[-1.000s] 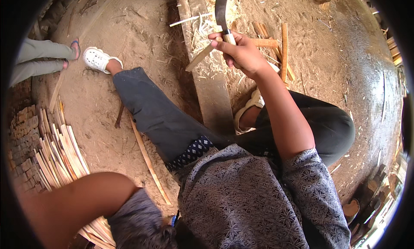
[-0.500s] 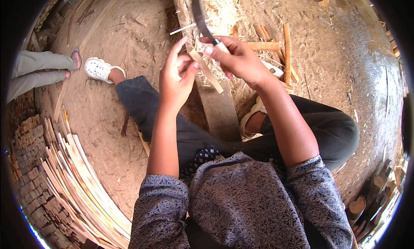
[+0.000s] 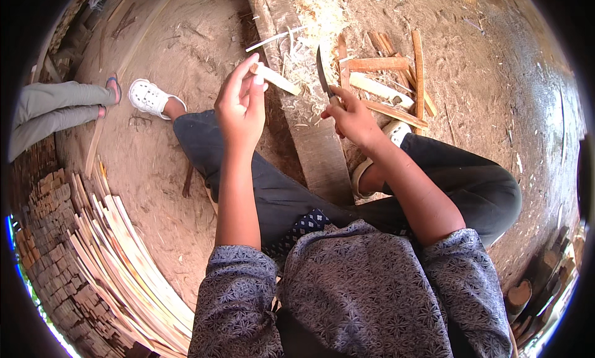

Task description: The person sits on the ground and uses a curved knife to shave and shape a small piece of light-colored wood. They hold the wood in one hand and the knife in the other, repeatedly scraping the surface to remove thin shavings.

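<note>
Between the thumb and fingers of my left hand (image 3: 243, 107) is a short pale wood piece (image 3: 279, 80), its free end pointing right and slightly toward me. My right hand (image 3: 353, 117) is closed around the handle of a curved knife (image 3: 321, 71), whose dark blade points up and away, apart from the wood. Both hands are over a long wooden plank (image 3: 316, 150) that runs away from me between my legs. Pale shavings (image 3: 322, 17) cover its far part. A thin white strip (image 3: 273, 39) lies across the plank beyond my left hand.
Several wood pieces (image 3: 378, 64) lie on the dirt floor right of the plank. Long pale strips (image 3: 133, 265) and stacked wood (image 3: 56, 246) stand at lower left. Another person's legs (image 3: 62, 104) are at far left. Cut logs (image 3: 519, 293) sit at lower right.
My right hand has moved nearer to me and the knife blade has come away from the wood. The wood piece has turned in my left hand, which has shifted slightly left.
</note>
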`<action>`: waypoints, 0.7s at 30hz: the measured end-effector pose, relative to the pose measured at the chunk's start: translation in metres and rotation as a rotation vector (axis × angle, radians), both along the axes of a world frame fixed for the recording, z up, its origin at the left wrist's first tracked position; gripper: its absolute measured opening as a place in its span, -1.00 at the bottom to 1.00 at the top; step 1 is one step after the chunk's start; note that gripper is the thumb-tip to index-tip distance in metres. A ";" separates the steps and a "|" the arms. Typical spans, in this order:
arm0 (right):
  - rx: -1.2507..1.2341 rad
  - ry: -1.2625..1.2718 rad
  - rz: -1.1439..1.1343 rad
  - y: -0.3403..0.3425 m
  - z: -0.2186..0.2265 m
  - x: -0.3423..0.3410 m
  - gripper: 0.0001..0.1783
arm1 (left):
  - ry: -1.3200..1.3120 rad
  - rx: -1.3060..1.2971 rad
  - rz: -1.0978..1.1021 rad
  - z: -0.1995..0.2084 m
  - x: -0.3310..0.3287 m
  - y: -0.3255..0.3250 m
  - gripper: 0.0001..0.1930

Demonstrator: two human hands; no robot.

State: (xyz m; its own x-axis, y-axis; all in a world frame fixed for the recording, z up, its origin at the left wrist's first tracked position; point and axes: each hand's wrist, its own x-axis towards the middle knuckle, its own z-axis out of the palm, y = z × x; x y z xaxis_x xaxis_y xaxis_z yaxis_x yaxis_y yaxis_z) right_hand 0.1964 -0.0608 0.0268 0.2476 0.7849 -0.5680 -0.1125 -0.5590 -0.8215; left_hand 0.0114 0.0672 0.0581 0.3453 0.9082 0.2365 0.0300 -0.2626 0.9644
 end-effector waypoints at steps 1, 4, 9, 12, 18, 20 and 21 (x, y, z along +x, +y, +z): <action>-0.017 0.006 0.013 -0.005 -0.002 -0.001 -0.27 | 0.064 0.090 -0.022 0.001 -0.002 0.003 -0.66; 0.001 -0.160 0.077 -0.011 -0.014 -0.006 -0.28 | 0.211 0.293 -0.051 0.012 -0.007 0.008 -0.68; 0.070 -0.158 0.107 -0.020 0.026 -0.015 -0.36 | 0.184 0.182 -0.039 0.022 -0.006 0.000 -0.70; 0.266 -0.125 0.108 -0.035 0.055 -0.022 -0.43 | 0.153 0.200 -0.088 0.021 -0.013 -0.008 -0.74; 0.111 -0.104 0.100 -0.063 0.040 -0.034 -0.47 | 0.277 0.558 -0.012 0.025 -0.013 -0.025 -0.82; 0.161 -0.147 0.075 -0.060 0.039 -0.038 -0.47 | 0.343 0.588 -0.018 0.028 -0.021 -0.030 -0.80; 0.185 -0.169 0.063 -0.058 0.040 -0.040 -0.47 | 0.376 0.604 -0.021 0.028 -0.024 -0.032 -0.79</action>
